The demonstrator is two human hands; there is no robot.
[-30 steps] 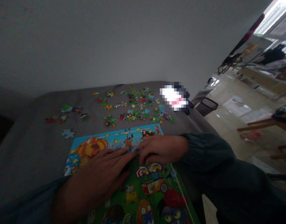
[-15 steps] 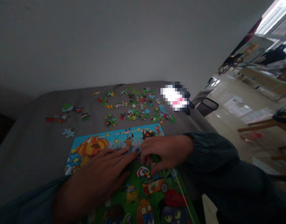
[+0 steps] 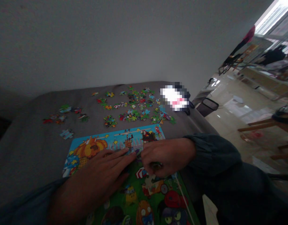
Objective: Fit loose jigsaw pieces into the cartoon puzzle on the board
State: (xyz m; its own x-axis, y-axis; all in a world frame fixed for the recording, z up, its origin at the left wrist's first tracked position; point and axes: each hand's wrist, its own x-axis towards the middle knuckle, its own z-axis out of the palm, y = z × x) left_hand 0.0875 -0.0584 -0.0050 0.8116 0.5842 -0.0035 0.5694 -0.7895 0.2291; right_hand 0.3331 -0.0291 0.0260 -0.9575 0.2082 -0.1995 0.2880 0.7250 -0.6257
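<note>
- While the left hand point(image 3: 104, 170) lies flat with its fingers stretched out and together on the puzzle picture point(image 3: 92, 147), the right hand point(image 3: 166, 154) is curled over the middle of the board, fingertips bunched and pointing down.
- Something small and dark shows between the right hand's fingertips; it looks like a puzzle piece point(image 3: 155, 164) pinched there, though the light is too dim to be sure.
- The left hand holds nothing; it presses on the board near the pumpkin drawing, its fingertips almost meeting the right hand's knuckles.
- The board sits at the near edge of a grey table point(image 3: 28, 147), with its blue top strip facing the wall and its green lower part running out of the picture toward the person.
- Loose pieces point(image 3: 134, 107) lie scattered beyond the board, thickest toward the far right, and a smaller cluster point(image 3: 61, 117) lies well apart on the far left.
- As I judge it, the step in hand is fitting one piece into the middle of the picture, just beside the red-and-white striped drawing point(image 3: 141, 172).
- The next move would call for turning the piece until its tabs match the gap, then pressing it level while the flat hand keeps the board from sliding.
- A blurred white thing point(image 3: 175, 98) rests at the far right corner of the table, and a dark bin point(image 3: 207, 106) stands on the floor past it.
</note>
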